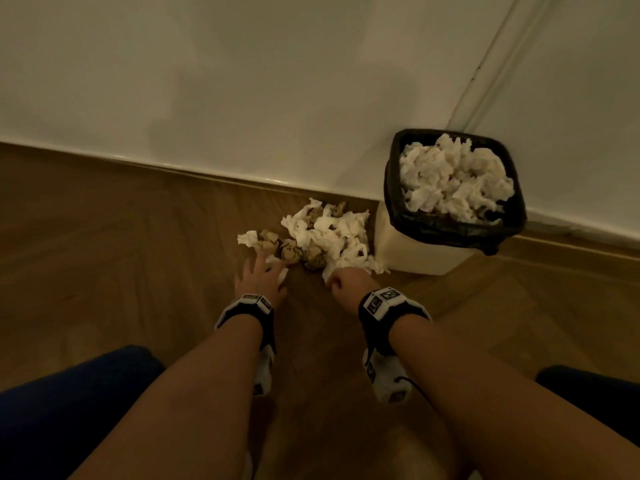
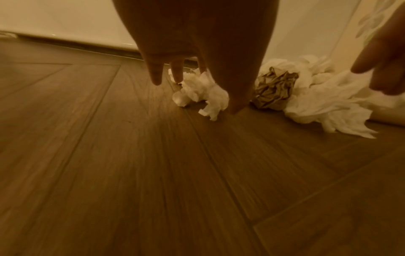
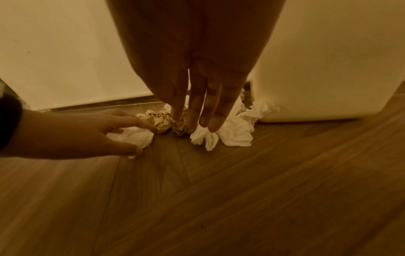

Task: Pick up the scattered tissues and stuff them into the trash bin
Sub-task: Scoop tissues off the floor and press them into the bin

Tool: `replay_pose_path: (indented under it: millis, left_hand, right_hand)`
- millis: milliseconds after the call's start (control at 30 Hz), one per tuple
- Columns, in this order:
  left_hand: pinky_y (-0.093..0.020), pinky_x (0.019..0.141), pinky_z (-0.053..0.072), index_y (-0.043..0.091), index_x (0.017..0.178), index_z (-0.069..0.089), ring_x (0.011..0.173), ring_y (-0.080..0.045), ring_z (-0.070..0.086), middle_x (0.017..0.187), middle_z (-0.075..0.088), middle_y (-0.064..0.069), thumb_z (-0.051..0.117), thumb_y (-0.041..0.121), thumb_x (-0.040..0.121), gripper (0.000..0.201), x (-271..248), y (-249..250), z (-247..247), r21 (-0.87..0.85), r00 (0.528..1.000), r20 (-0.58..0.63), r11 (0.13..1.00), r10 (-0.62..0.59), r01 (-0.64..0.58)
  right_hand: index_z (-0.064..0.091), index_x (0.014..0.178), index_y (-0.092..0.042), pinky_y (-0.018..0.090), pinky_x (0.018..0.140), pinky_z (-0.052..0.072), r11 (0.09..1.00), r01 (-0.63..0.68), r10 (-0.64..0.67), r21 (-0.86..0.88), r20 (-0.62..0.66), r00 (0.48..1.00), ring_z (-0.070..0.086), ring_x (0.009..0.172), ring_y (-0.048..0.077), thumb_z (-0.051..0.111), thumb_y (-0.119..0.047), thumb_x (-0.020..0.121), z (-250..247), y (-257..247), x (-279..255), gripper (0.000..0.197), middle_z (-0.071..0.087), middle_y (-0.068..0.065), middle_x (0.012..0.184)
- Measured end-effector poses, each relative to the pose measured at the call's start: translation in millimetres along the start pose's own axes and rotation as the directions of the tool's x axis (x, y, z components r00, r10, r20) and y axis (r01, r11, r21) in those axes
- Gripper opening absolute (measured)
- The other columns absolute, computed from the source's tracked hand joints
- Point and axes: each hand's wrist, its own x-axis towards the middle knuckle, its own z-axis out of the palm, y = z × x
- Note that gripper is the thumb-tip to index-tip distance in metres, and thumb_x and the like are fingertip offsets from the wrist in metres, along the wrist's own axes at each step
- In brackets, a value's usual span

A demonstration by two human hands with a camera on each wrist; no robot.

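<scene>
Reaching low over the brown wood-plank floor [image 1: 104, 237], we have both hands at the near edge of the mess. Our left hand [image 1: 259, 277] has its fingers and thumb spread and curving over a small crumpled white tissue [image 3: 133, 136], touching it but not yet closed round it. Our right hand [image 1: 346, 282] hovers just beside, its fingers [image 3: 210, 114] straight and together, tips reaching the near fringe of the heap and holding nothing. Just past both hands lies the pile of scattered white tissues [image 1: 332, 233], mixed with several brownish crumpled paper balls [image 1: 291, 252], spreading back toward the skirting and touching the bin's base. Beyond it, to the right against the pale wall [image 1: 242, 81], stands the cream square trash bin [image 1: 408, 251] with a black plastic liner [image 1: 391, 181], already heaped to the rim with white tissues [image 1: 453, 178]. We judge the job partly done: a good share is binned, yet the whole floor pile is still to gather, and room on top looks scarce, so pressing down will be needed.
</scene>
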Motion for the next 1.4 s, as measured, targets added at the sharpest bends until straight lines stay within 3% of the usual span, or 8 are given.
replay_pose_path:
  millis: [233,367,600,733,867,1067,1200,1400]
  left_hand:
    - [-0.036,0.097,0.043,0.014,0.129,0.05,0.121,-0.026,0.042,0.146,0.025,-0.003,0.04,0.018,0.097,0.033,-10,7,16,-0.132,0.996,0.043,0.988,0.082,-0.075]
    - [-0.039,0.097,0.041,0.013,0.129,0.047,0.115,-0.028,0.045,0.132,0.044,-0.013,0.04,0.014,0.097,0.033,-18,9,19,-0.225,0.999,0.032,0.974,0.024,-0.017]
    - [-0.034,0.088,0.041,0.004,0.127,0.042,0.112,-0.03,0.048,0.13,0.041,-0.016,0.038,0.011,0.098,0.031,-21,9,17,-0.213,0.995,-0.005,0.972,-0.104,0.1]
    - [-0.034,0.088,0.045,0.012,0.13,0.043,0.112,-0.028,0.046,0.133,0.038,-0.012,0.038,0.017,0.097,0.034,-16,3,15,-0.145,0.995,-0.093,0.989,-0.025,0.011]
    - [-0.045,0.095,0.046,0.035,0.138,0.035,0.119,-0.03,0.045,0.14,0.023,-0.006,0.055,0.031,0.09,0.052,-11,1,7,-0.165,0.995,0.094,0.986,0.02,-0.004]
    - [-0.038,0.092,0.043,0.008,0.128,0.041,0.115,-0.032,0.049,0.13,0.041,-0.014,0.047,0.03,0.096,0.039,-14,9,22,-0.099,0.964,0.266,0.995,0.015,0.012]
    - [-0.037,0.076,0.044,0.007,0.117,0.043,0.1,-0.033,0.057,0.113,0.058,-0.017,0.039,0.024,0.098,0.026,-23,8,28,-0.195,0.984,0.176,0.979,-0.016,0.051]
    - [-0.031,0.067,0.037,0.007,0.117,0.048,0.09,-0.031,0.054,0.109,0.055,-0.019,0.036,0.009,0.096,0.024,-19,4,20,-0.374,0.998,-0.054,0.928,-0.033,0.01]
  right_hand:
    - [0.063,0.115,-0.012,0.031,0.085,0.047,1.0,0.004,-0.005,-0.014,-0.105,0.995,0.058,0.106,0.025,0.04,-0.017,0.097,-1,-5,9,0.03,0.061,0.01,0.119]
    - [0.06,0.119,-0.014,0.036,0.096,0.046,0.996,0.043,-0.051,-0.081,-0.107,0.993,0.048,0.117,0.025,0.04,-0.017,0.097,8,-15,19,0.029,0.05,0.008,0.128]
    - [0.039,0.136,-0.013,0.04,0.101,0.041,0.965,0.123,-0.157,-0.232,-0.136,0.978,0.025,0.131,0.03,0.052,-0.015,0.088,26,-27,43,0.049,0.029,0.008,0.142]
    - [0.037,0.136,-0.014,0.043,0.1,0.042,0.964,0.066,-0.103,-0.259,-0.131,0.986,0.025,0.132,0.031,0.056,-0.016,0.086,26,-25,58,0.054,0.029,0.009,0.142]
    - [0.036,0.137,-0.016,0.042,0.101,0.041,0.943,0.013,-0.044,-0.332,-0.088,0.995,0.025,0.131,0.033,0.056,-0.02,0.088,33,-21,66,0.053,0.031,0.011,0.139]
    - [0.048,0.125,-0.016,0.041,0.095,0.04,0.894,0.06,-0.099,-0.445,-0.065,0.993,0.027,0.125,0.036,0.058,-0.019,0.088,45,-19,65,0.038,0.027,0.01,0.138]
    - [0.045,0.132,-0.015,0.04,0.102,0.036,0.912,0.078,-0.092,-0.404,-0.016,0.996,0.025,0.132,0.035,0.051,-0.017,0.093,49,-19,68,0.039,0.022,0.008,0.146]
    - [0.043,0.129,-0.016,0.044,0.103,0.036,0.875,0.124,-0.095,-0.469,0.085,0.992,0.028,0.133,0.033,0.048,-0.016,0.093,59,-27,61,0.036,0.038,0.007,0.138]
